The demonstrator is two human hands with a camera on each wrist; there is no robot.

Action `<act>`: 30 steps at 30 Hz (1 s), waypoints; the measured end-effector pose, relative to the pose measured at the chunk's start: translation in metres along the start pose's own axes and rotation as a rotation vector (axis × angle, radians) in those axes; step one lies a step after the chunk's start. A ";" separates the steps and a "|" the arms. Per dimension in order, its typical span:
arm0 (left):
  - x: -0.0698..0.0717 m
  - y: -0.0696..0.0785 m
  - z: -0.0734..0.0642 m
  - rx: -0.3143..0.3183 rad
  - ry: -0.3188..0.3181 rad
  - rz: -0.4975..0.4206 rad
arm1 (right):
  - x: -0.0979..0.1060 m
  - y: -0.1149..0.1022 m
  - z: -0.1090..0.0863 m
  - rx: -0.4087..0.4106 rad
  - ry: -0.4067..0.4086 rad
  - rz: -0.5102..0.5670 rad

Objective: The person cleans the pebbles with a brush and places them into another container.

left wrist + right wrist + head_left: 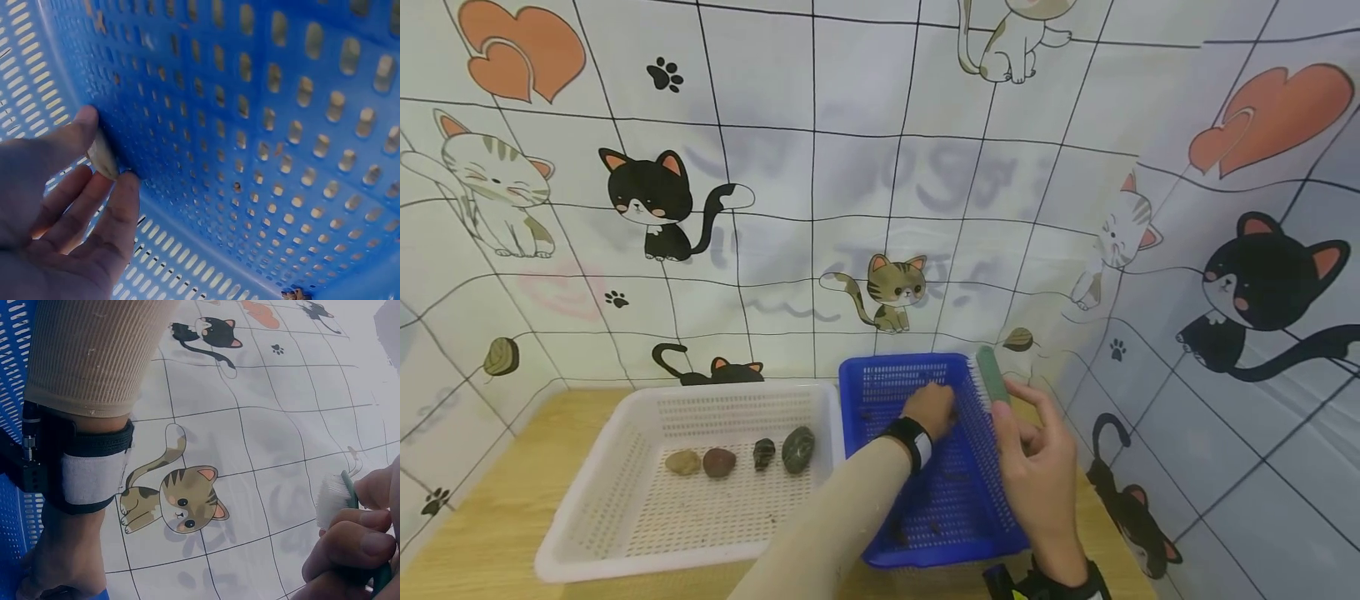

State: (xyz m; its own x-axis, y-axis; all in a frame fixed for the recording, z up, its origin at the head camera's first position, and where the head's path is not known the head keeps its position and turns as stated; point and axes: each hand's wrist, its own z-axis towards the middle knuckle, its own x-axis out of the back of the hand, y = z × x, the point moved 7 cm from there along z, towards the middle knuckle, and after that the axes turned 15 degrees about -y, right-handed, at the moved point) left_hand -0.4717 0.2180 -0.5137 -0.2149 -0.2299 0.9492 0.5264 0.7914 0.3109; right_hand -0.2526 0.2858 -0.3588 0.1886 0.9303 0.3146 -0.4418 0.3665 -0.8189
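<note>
Reaching down into the blue basket (977,508), my left hand (931,407) is near its far right part. The left wrist view shows a small pale stone (102,157) pinched between that hand's thumb and fingers, close to the blue perforated surface. My right hand (1037,475) holds a green brush (992,375) with white bristles, raised over the basket's right rim. In the right wrist view the bristles (333,500) point toward the left arm.
A white basket (647,533) stands left of the blue one on a wooden table (497,508). In it lie a yellowish stone (683,462), a reddish-brown stone (719,463), a small dark stone (763,454) and a dark green stone (798,450). Cat-print sheeting (850,175) lines the walls.
</note>
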 end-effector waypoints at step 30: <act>0.081 0.026 -0.047 -0.220 -0.061 -0.051 | 0.006 -0.007 -0.003 0.010 0.008 -0.009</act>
State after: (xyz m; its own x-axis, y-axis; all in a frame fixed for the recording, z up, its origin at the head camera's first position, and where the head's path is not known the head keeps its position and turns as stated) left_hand -0.4366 0.1928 -0.4263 -0.2914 -0.2269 0.9293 0.6787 0.6356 0.3680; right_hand -0.2461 0.2891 -0.3527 0.1994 0.9268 0.3183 -0.4491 0.3751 -0.8109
